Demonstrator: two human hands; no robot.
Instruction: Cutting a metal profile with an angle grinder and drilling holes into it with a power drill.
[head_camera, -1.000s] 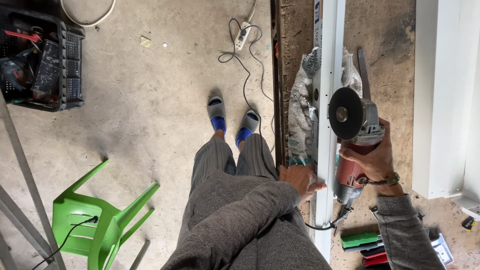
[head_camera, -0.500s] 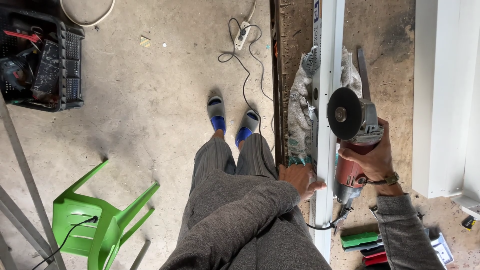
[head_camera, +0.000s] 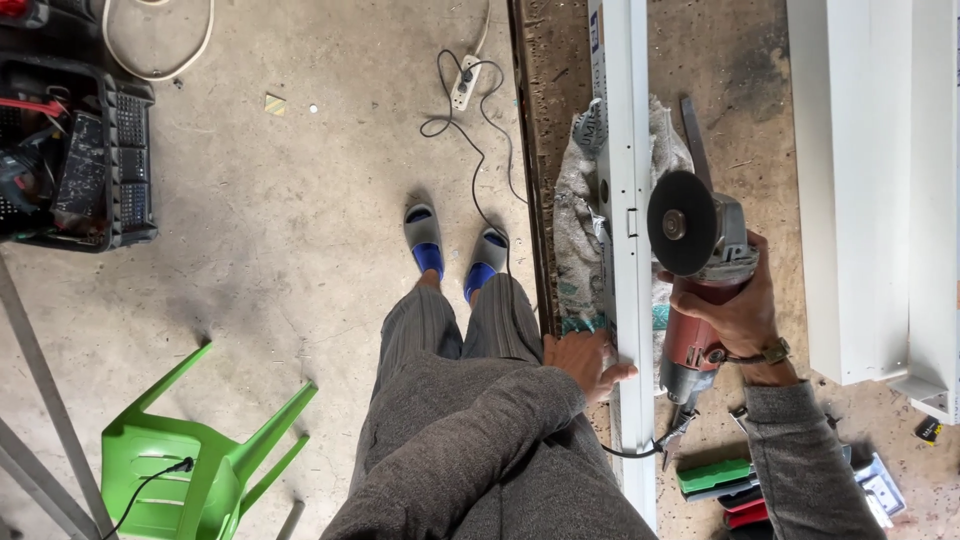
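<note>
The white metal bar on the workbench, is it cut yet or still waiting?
Done: the white bar lies along the bench on a cloth, and the left hand steadies it. In hand: the right hand grips the red grinder, its disc beside the bar; I cannot tell if they touch. Left: no cut shows in the bar.

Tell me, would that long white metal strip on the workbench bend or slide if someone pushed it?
The white metal strip looks like a folded profile, so probably fairly stiff yet light for its length. It lies partly on a crumpled cloth, which likely limits sliding. The left hand presses its edge while the right hand holds the angle grinder, suggesting it might otherwise shift.
</note>
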